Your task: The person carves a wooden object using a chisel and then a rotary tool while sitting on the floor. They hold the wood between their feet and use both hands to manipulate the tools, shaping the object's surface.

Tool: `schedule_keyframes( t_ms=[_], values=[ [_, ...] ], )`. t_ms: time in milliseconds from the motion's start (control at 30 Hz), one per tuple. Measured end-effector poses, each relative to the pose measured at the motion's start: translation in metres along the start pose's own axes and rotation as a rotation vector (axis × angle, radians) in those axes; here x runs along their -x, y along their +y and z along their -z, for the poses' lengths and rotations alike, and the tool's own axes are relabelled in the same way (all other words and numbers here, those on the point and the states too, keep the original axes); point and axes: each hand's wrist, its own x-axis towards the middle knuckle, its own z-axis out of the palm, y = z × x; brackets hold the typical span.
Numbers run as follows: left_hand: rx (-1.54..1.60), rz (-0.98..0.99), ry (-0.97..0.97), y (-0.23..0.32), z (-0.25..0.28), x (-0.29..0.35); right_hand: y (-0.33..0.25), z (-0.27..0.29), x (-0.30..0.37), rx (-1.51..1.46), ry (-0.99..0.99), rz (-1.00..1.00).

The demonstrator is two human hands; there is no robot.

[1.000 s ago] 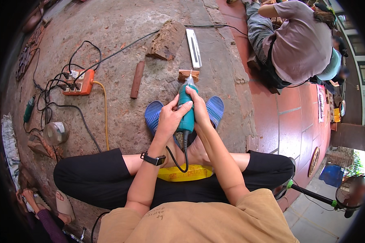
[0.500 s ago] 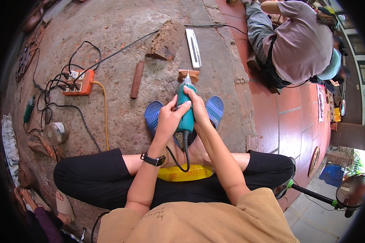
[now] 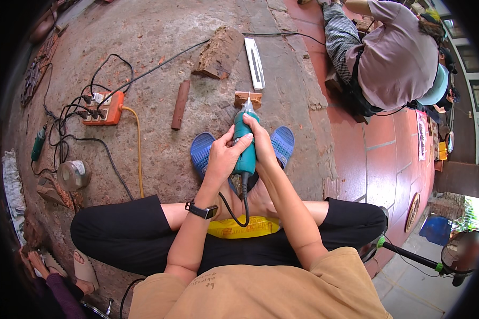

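Observation:
A teal rotary tool (image 3: 245, 158) points away from me between my feet, its black cord curling back at the near end. My left hand (image 3: 224, 154) grips its left side, thumb laid across the top. Wrapped along the right side is my right hand (image 3: 262, 142), its fingers near the nose. The thin bit lies over a small reddish-brown wood block (image 3: 254, 99) on the ground; whether it touches cannot be made out. Blue slippers (image 3: 282, 143) flank the tool.
An orange power strip (image 3: 107, 114) with several black cords lies left. Nearby are a reddish wood stick (image 3: 180, 105), a rough wood chunk (image 3: 219, 52), a white slotted strip (image 3: 254, 64) and a lidded jar (image 3: 74, 175). A co-worker (image 3: 394, 56) sits at far right.
Almost nothing differs. The scene sits a few pixels further right, and both hands keep the same hold on the rotary tool.

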Motion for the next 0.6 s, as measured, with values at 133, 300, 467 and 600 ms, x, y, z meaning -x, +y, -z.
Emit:
schedule_keyframes(
  t_ms=[133, 300, 467, 600],
  values=[
    [0.014, -0.013, 0.022, -0.0054, 0.0001, -0.0001, -0.0035, -0.0028, 0.0014, 0.072, -0.008, 0.022],
    [-0.014, -0.037, 0.017, 0.0039, -0.0030, 0.0056, 0.0014, 0.0038, 0.0020, 0.028, -0.012, 0.019],
    [0.000, -0.015, 0.001, -0.0012, 0.0007, 0.0026, 0.0002, -0.0021, 0.0040, 0.024, 0.023, 0.019],
    [-0.002, 0.065, -0.035, 0.0037, 0.0025, 0.0041, -0.0012, -0.0010, 0.0025, 0.067, 0.016, 0.014]
  ],
)
